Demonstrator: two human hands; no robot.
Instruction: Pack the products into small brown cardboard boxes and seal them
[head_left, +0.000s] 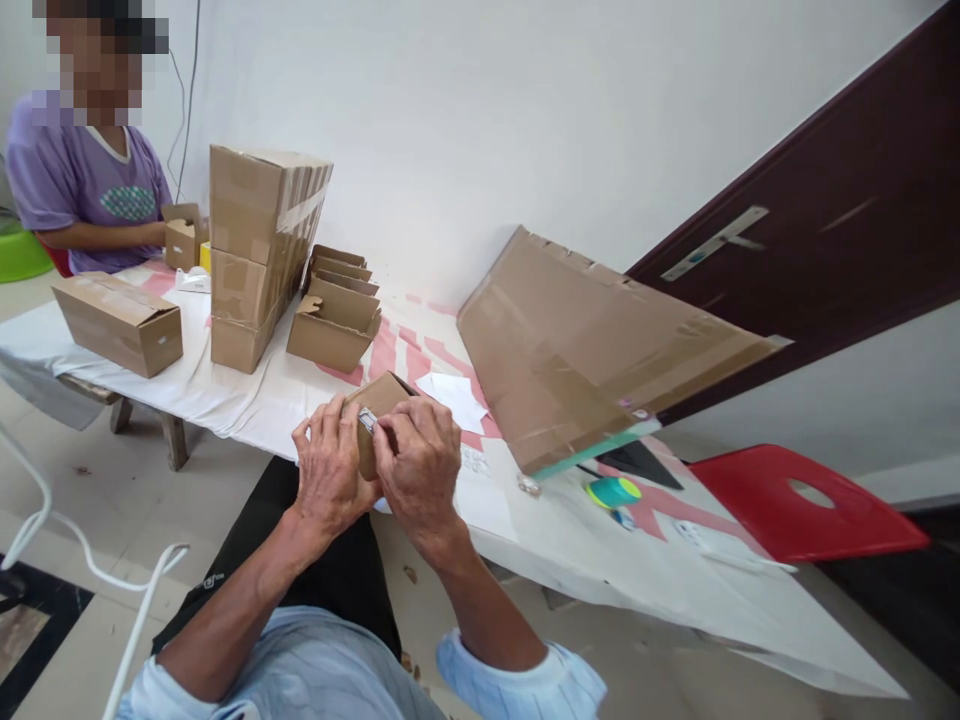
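A small brown cardboard box (382,393) is held between my two hands at the table's near edge. My left hand (330,460) wraps round its left side, with the fingers bent over the top. At the upper face, the fingertips of my right hand (420,465) are pressed together against a small white label (367,419) with a dark border. The label lies on the box near the fingers of both hands. The underside of the box is hidden by my palms.
Open brown boxes (334,325) and a tall taped carton stack (244,260) stand beyond my left hand. A large cardboard sheet (600,340) leans at right, near a teal tape roll (613,491) and a red chair (802,500). A person (90,190) sits far left.
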